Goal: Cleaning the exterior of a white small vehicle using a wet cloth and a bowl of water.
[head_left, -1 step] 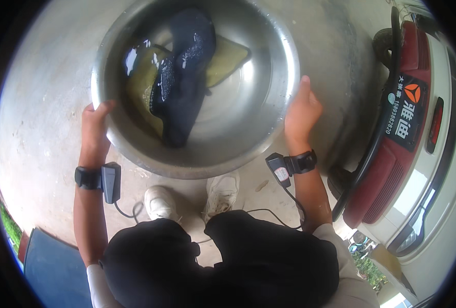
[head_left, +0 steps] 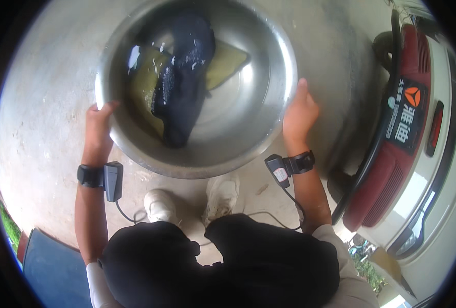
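Observation:
I hold a wide, round steel basin (head_left: 228, 163) by its rim with both hands, over the floor in front of my shoes. My left hand (head_left: 99, 123) is closed on the left rim, thumb over the edge and the other fingers hidden beneath. My right hand (head_left: 301, 115) grips the right rim, its fingers mostly out of sight behind it. Clear liquid lies in the basin. A dark navy, wet cloth-like piece (head_left: 187, 87) with white bubbles sits in it. Under that shows an olive-yellow flat piece (head_left: 227, 62) with a dark edge; its kind I cannot make out.
Below the basin are my white shoes (head_left: 221, 197) on a concrete floor (head_left: 43, 102). At right stands a white and dark red vehicle (head_left: 384, 190) with black wheels. A dark blue panel (head_left: 53, 272) lies at lower left. Cables (head_left: 274, 218) run from devices on my wrists.
Very little differs. The basin's left rim and my left hand have shifted slightly right, while its right rim and my right hand have moved slightly left.

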Demonstrator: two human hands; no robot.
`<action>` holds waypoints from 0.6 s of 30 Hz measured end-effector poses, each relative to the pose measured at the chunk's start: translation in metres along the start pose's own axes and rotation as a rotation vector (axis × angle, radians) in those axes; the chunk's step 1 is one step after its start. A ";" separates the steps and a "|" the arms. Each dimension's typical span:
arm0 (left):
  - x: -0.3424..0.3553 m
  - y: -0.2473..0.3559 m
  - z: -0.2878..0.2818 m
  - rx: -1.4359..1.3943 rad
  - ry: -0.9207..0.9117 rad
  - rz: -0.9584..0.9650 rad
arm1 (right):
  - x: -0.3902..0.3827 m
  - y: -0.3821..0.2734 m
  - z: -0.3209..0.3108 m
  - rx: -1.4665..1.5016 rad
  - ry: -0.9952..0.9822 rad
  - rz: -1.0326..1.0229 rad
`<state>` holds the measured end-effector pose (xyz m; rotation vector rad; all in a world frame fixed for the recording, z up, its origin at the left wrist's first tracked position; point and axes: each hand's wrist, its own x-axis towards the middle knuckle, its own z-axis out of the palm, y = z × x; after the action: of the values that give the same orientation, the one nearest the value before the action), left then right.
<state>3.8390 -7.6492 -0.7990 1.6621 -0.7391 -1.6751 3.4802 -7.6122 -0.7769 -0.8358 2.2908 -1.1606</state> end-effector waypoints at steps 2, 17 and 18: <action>0.021 -0.016 0.004 0.087 0.012 0.038 | 0.011 0.014 0.013 -0.007 -0.012 0.010; 0.025 0.002 -0.026 -0.059 -0.412 -0.172 | 0.049 0.026 -0.014 -0.058 -0.457 0.288; 0.025 0.003 -0.032 -0.016 -0.495 -0.235 | 0.058 0.027 -0.028 -0.062 -0.448 0.281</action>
<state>3.8715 -7.6682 -0.8135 1.3726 -0.7734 -2.2955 3.4130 -7.6234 -0.7904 -0.6839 1.9965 -0.6995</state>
